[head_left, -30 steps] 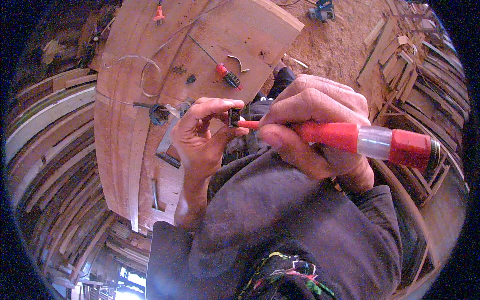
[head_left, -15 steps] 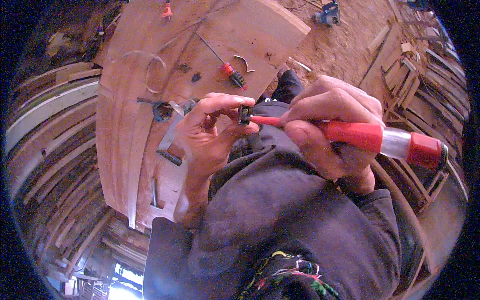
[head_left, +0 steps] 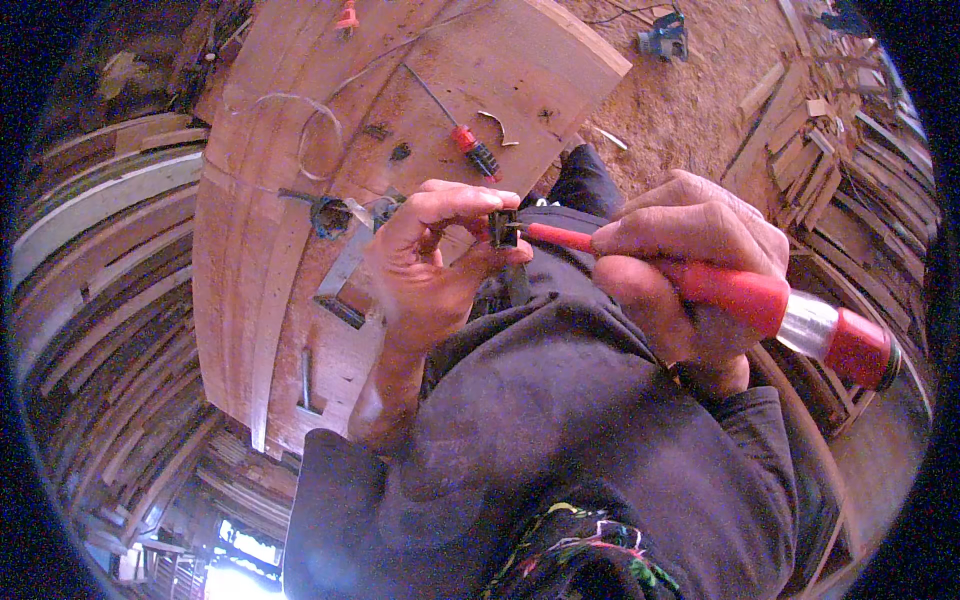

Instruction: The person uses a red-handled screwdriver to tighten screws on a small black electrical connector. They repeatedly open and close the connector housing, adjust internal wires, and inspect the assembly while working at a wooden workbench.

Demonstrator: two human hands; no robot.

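Note:
Between the thumb and fingertips of my left hand (head_left: 425,275) is a small dark rectangular part (head_left: 503,229) with a hollow face; I cannot make out its exact kind. My right hand (head_left: 705,245) is wrapped round a screwdriver (head_left: 735,295) with a red handle, a clear band near its end and a red sleeve on the shaft. The screwdriver's bare tip points left at the part's open face, at or just beside it; contact is hard to tell. Both hands are in front of my dark clothing, above my lap.
On the wooden board (head_left: 235,330) to the left lie another screwdriver (head_left: 474,150) with a red and black handle, a curved strip (head_left: 495,128), a looped cable (head_left: 335,125), an orange plug (head_left: 347,18) and a metal rod (head_left: 306,380). A blue power tool (head_left: 665,38) rests on the sawdust-covered floor.
My right hand and the screwdriver have shifted slightly right and tilted, with the tip drawn back a little from the part. The left hand has moved slightly right with the part.

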